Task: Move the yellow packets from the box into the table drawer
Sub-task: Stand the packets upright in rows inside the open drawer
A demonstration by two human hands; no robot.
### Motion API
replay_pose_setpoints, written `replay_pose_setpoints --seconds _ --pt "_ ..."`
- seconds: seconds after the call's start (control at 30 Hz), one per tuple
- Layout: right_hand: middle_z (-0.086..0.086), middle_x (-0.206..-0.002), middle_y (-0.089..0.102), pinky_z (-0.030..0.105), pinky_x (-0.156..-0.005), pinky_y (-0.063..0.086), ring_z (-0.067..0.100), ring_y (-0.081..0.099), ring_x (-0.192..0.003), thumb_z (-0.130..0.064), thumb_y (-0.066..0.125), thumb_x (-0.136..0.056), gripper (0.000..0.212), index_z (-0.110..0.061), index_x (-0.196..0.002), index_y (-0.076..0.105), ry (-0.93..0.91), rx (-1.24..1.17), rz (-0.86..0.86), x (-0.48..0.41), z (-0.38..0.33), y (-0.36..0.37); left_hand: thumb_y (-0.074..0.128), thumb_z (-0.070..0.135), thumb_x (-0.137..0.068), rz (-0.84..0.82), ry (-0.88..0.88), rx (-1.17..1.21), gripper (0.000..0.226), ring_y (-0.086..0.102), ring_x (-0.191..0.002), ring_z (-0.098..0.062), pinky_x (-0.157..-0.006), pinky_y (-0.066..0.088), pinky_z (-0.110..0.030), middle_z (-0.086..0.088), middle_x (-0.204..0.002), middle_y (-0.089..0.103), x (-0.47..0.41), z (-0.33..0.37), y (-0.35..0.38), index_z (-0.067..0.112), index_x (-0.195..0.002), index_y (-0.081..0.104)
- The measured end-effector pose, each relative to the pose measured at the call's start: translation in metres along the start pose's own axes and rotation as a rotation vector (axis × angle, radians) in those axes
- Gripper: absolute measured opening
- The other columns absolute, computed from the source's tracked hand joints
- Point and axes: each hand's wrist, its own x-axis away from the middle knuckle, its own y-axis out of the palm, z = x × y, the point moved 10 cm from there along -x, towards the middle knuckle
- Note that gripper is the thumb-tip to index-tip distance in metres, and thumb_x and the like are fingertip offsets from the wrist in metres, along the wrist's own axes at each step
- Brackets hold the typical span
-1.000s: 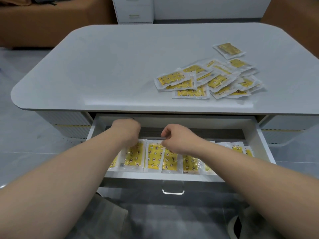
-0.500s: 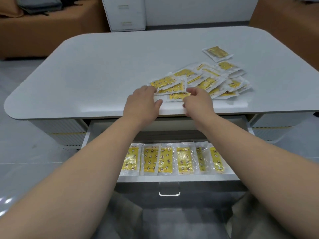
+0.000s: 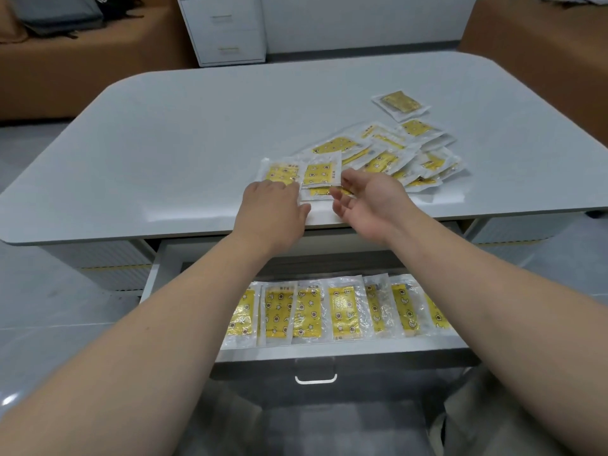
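1. The pile of packets [image 3: 385, 159] lies loose on the table [image 3: 197, 143], toward its front right corner but short of the right edge. No box shows in view.
2. At the pile's near left end, the end packet [image 3: 279, 171] and the neighbouring packet [image 3: 320, 172] lie side by side. The neighbouring packet partly covers a third packet [image 3: 316, 192], the one closest to the front edge.
3. The end packet seems to lie with its long axis along the front edge, though the slanted view makes this uncertain.
4. The left hand [image 3: 271, 209] is palm down with its fingers straight and close together. Its fingertips rest on the near edge of the end packet and it pinches nothing. That packet lies straight ahead of it, away from the front edge.
5. The right hand [image 3: 371, 200] is turned palm up and leftward, with its fingers loosely spread and holding nothing. Its fingertips are at the right end of the third packet, but contact cannot be told.
6. By this layout, the left hand is nearer the end packet and the right hand nearer the other two.
7. The drawer [image 3: 329, 352] stands open below the front edge. It holds a row of packets [image 3: 343, 312] with their long axes running front to back, so a picked packet would probably need turning.
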Motion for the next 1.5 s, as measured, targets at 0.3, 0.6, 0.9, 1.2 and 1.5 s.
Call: replay_pose_setpoints --seconds 0.3,0.6,0.9,1.2,1.5 --pt "0.018 -0.123 0.058 0.036 -0.085 0.056 0.030 0.066 -0.104 -0.033 0.050 -0.105 0.037 -0.006 -0.128 0.061 0.058 0.087 -0.105 0.006 0.010 0.017 0.040 0.039 -0.101 -0.011 -0.025 0.087 0.038 0.055 -0.113 -0.029 -0.090 0.045 -0.041 -0.004 -0.130 0.057 0.007 -0.001 0.006 0.020 -0.119 0.067" --pt "0.009 -0.102 0.072 0.039 -0.083 0.062 0.027 0.074 -0.091 -0.034 0.058 -0.102 0.040 -0.003 -0.125 0.063 -0.198 0.552 0.021 0.005 -0.005 0.013 0.050 0.019 -0.096 0.037 -0.066 0.182 0.034 0.054 -0.115 -0.029 -0.093 0.043 -0.040 -0.004 -0.128 0.062 0.007 -0.019 -0.007 0.020 -0.128 0.062" --pt "0.004 -0.085 0.073 0.044 -0.082 0.062 0.022 0.076 -0.077 -0.015 0.084 -0.081 0.018 -0.015 -0.084 0.067 -0.455 0.568 0.281 0.015 -0.045 -0.023 0.047 0.039 -0.101 -0.021 -0.160 0.198 0.035 0.056 -0.109 -0.028 -0.090 0.044 -0.041 -0.006 -0.120 0.061 0.013 -0.032 -0.004 0.017 -0.127 0.058" --pt "0.006 -0.100 0.058 0.039 -0.077 0.061 0.017 0.063 -0.057 0.001 0.067 -0.083 0.034 -0.020 -0.103 0.049 -0.460 0.395 0.308 0.020 -0.049 -0.024 0.048 0.045 -0.099 -0.148 -0.163 0.273 0.052 0.043 -0.132 -0.028 -0.102 0.041 -0.045 -0.004 -0.141 0.049 0.014 -0.034 0.014 0.017 -0.142 0.044" --pt "0.006 -0.116 0.064 0.037 -0.071 0.057 0.020 0.064 -0.081 0.002 0.055 -0.087 0.035 -0.020 -0.114 0.059 -0.381 0.341 0.328 0.016 -0.043 -0.029 0.056 0.048 -0.094 -0.162 -0.199 0.339 0.055 0.046 -0.125 -0.030 -0.099 0.041 -0.043 -0.008 -0.135 0.051 0.018 -0.034 0.012 0.016 -0.138 0.047"
